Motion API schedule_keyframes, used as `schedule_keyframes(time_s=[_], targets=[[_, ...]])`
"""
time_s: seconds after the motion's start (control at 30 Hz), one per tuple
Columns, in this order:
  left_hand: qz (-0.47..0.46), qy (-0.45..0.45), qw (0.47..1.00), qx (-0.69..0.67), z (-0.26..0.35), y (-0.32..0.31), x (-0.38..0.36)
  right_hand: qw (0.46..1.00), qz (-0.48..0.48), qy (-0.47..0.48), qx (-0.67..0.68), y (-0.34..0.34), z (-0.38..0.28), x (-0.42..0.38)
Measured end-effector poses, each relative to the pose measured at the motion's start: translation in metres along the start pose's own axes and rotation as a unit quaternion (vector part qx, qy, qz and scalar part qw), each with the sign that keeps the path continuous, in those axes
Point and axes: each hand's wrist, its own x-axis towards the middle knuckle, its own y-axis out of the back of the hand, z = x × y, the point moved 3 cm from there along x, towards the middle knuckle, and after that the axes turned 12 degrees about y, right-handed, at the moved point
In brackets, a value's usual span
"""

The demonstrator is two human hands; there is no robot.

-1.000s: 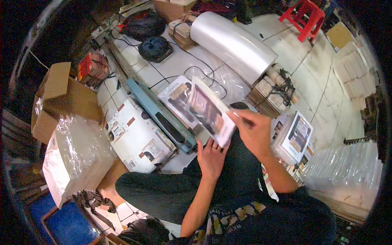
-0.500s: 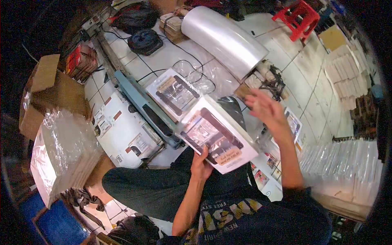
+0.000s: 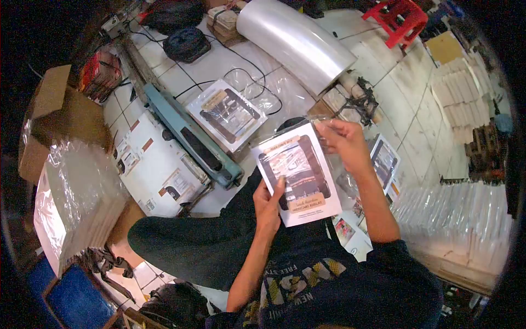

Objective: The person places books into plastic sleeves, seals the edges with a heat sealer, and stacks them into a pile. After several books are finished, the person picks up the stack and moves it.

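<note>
Over my lap, my left hand (image 3: 268, 211) grips a white-covered book (image 3: 323, 205) at its lower left side, thumb on the printed front. The cover carries a dark-framed picture and a tan label. Clear plastic film (image 3: 285, 130) shows along the book's top edge. At the top right corner, my right hand (image 3: 345, 143) has its fingers pinched on what looks like this film. A similar book in shiny plastic (image 3: 230, 116) lies on the floor beyond. Beside it is a long blue-grey bar sealer (image 3: 192, 141).
A big roll of clear film (image 3: 298, 44) lies at the back. Stacked wrapped books stand at the left (image 3: 76, 203) and right (image 3: 455, 230). Another book (image 3: 385, 159) lies by my right forearm. An open carton (image 3: 60, 126), a red stool (image 3: 397, 22) and black cables surround the area.
My right hand has come from open in the air to the book's top right corner and closed there. The book, still in my left hand, has turned more upright.
</note>
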Motion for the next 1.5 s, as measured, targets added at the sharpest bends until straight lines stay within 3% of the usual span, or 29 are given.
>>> schedule_keyframes(time_s=[0.1,0.13,0.23,0.3,0.37,0.4,0.47,0.5,0.57,0.63,0.7,0.73,0.97,1.07,1.23,1.3,1.5], targets=[[0.013,-0.026,1.000,-0.003,0.014,0.007,-0.005,0.991,0.066,0.003,0.113,0.007,0.001,-0.002],[0.018,-0.018,1.000,-0.008,0.021,0.012,-0.008,0.990,0.111,0.015,0.089,0.015,0.005,-0.002],[0.032,-0.041,0.999,-0.007,0.038,0.022,-0.017,0.976,0.123,0.014,0.176,0.025,0.017,-0.007],[0.024,-0.076,0.996,0.025,0.046,0.029,-0.020,0.979,0.060,-0.028,0.192,0.025,0.039,-0.020],[0.030,-0.078,0.996,0.038,0.047,0.034,-0.023,0.947,-0.128,-0.223,0.194,0.019,0.071,-0.043],[0.034,-0.079,0.994,0.067,0.049,0.033,-0.025,0.947,-0.130,-0.225,0.191,0.018,0.075,-0.055],[0.038,-0.078,0.992,0.095,0.051,0.032,-0.030,0.916,-0.310,-0.124,0.223,0.009,0.071,-0.077],[0.040,-0.085,0.989,0.116,0.052,0.030,-0.033,0.916,-0.310,-0.127,0.222,0.009,0.073,-0.079],[0.042,-0.088,0.986,0.136,0.053,0.028,-0.036,0.921,-0.345,-0.180,0.026,0.013,0.085,-0.084],[0.031,-0.093,0.986,0.137,0.054,0.025,-0.038,0.938,-0.319,-0.132,-0.001,0.015,0.082,-0.085],[0.045,-0.076,0.988,0.126,0.051,0.025,-0.035,0.933,-0.268,-0.241,-0.013,0.023,0.073,-0.082],[0.057,-0.056,0.990,0.117,0.049,0.028,-0.033,0.932,-0.270,-0.241,-0.013,0.022,0.072,-0.083],[0.133,0.002,0.991,0.003,0.046,0.051,-0.034,0.954,-0.239,-0.175,0.043,-0.007,0.060,-0.068],[0.224,-0.015,0.974,0.010,0.064,0.082,-0.030,0.958,-0.242,-0.141,0.054,-0.049,0.056,-0.042],[0.278,-0.096,0.956,0.007,0.138,0.128,-0.010,0.967,-0.234,-0.039,0.093,-0.141,0.072,0.020],[0.246,-0.108,0.963,-0.014,0.163,0.160,0.010,0.960,-0.244,-0.036,0.132,-0.176,0.060,0.043],[0.279,-0.122,0.952,0.030,0.208,0.223,0.052,0.964,-0.247,0.063,-0.068,-0.231,0.069,0.099]])
